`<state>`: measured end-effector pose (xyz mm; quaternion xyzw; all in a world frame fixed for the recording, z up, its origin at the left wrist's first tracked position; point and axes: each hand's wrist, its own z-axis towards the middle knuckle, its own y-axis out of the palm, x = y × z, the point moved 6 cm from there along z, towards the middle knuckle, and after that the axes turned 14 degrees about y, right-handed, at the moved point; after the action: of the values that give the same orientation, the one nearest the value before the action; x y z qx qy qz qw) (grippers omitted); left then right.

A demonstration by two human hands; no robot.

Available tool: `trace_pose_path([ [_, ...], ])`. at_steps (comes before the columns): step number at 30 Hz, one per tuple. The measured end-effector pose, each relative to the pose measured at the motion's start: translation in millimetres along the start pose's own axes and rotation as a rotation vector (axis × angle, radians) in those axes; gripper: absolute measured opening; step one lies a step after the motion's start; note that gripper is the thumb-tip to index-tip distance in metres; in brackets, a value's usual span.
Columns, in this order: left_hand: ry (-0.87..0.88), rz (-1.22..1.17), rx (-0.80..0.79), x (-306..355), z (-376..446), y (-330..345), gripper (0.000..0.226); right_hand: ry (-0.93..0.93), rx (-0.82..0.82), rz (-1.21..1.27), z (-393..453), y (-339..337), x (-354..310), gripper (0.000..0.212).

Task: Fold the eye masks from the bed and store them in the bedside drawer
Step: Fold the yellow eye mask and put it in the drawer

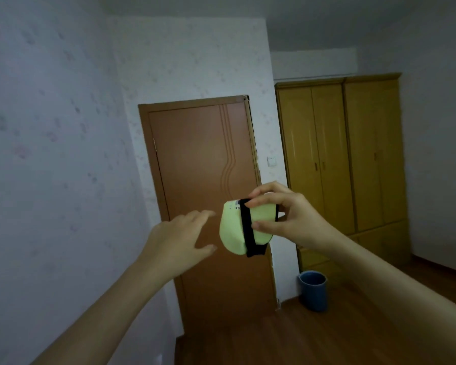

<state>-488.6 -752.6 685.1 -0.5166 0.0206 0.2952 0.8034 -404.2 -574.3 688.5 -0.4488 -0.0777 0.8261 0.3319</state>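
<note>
A pale yellow-green eye mask, folded over with its black strap wrapped across it, is held up in the air in front of me. My right hand pinches it between thumb and fingers from the right side. My left hand hovers just left of the mask with fingers spread, not touching it. Neither the bed nor the bedside drawer is in view.
A brown wooden door stands shut straight ahead. A yellow wooden wardrobe fills the right wall. A blue bucket sits on the wooden floor beside the door. A wallpapered wall runs along the left.
</note>
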Motion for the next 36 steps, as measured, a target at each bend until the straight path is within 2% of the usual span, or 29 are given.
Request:
trace_pose_path([
  [6, -0.005, -0.016, 0.040, -91, 72, 64, 0.064, 0.030, -0.005, 0.018, 112, 24, 74, 0.031],
  [10, 0.015, -0.030, 0.085, -145, 130, 122, 0.065, 0.062, -0.006, -0.064, 179, 29, 130, 0.031],
  [14, 0.091, -0.101, 0.085, -176, 211, 189, 0.065, 0.128, 0.097, -0.162, 222, 6, 190, 0.031],
  [17, 0.195, -0.189, 0.096, -173, 284, 234, 0.061, 0.222, 0.177, -0.233, 234, -33, 235, 0.031],
  [21, 0.363, -0.329, 0.110, -124, 382, 287, 0.059, 0.342, 0.331, -0.301, 226, -110, 292, 0.031],
  [28, 0.658, -0.488, 0.115, 26, 540, 368, 0.062, 0.459, 0.528, -0.419, 194, -251, 399, 0.028],
  [36, 0.792, -0.497, 0.131, 180, 716, 429, 0.060, 0.601, 0.647, -0.500, 173, -416, 511, 0.029],
])
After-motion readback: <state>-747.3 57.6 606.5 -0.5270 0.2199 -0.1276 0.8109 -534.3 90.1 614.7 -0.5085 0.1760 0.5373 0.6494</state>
